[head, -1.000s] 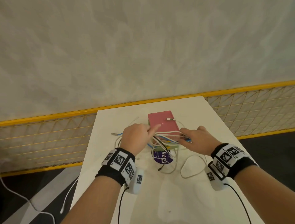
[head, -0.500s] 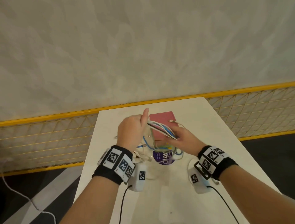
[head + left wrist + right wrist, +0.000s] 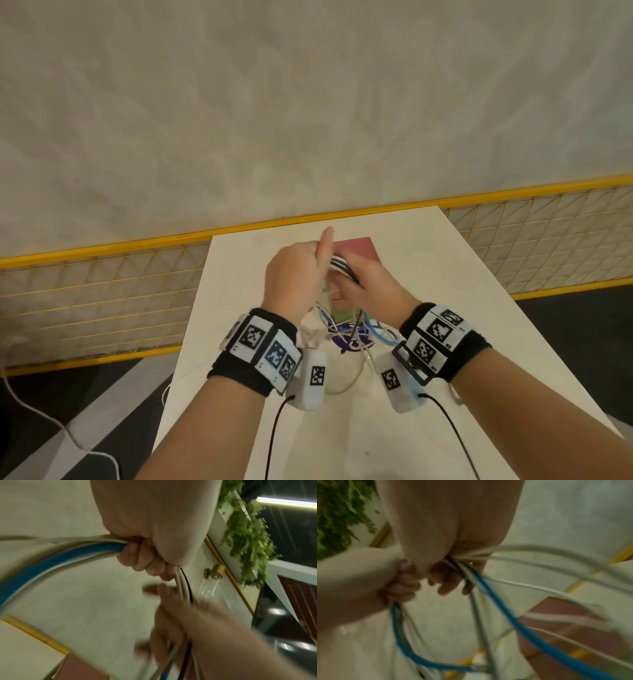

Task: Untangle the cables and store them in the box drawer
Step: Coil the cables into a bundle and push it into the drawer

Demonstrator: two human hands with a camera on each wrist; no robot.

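Observation:
A tangle of white, blue and black cables is lifted above the white table. My left hand grips the bundle in a fist, its thumb pointing up; the left wrist view shows blue and white cables running out of the curled fingers. My right hand grips the same bundle close beside it, with the blue cable and white strands trailing from its fingers. Loops of cable hang below both hands. The pink box lies on the table behind the hands, partly hidden.
A purple-labelled item lies under the hanging loops. A yellow mesh fence runs behind and beside the table, with a pale wall above. A white cord lies on the dark floor at the left.
Both hands have closed on the cable bundle and lifted it off the table, drawing nearer to me and closer together. The loops now dangle instead of lying spread out.

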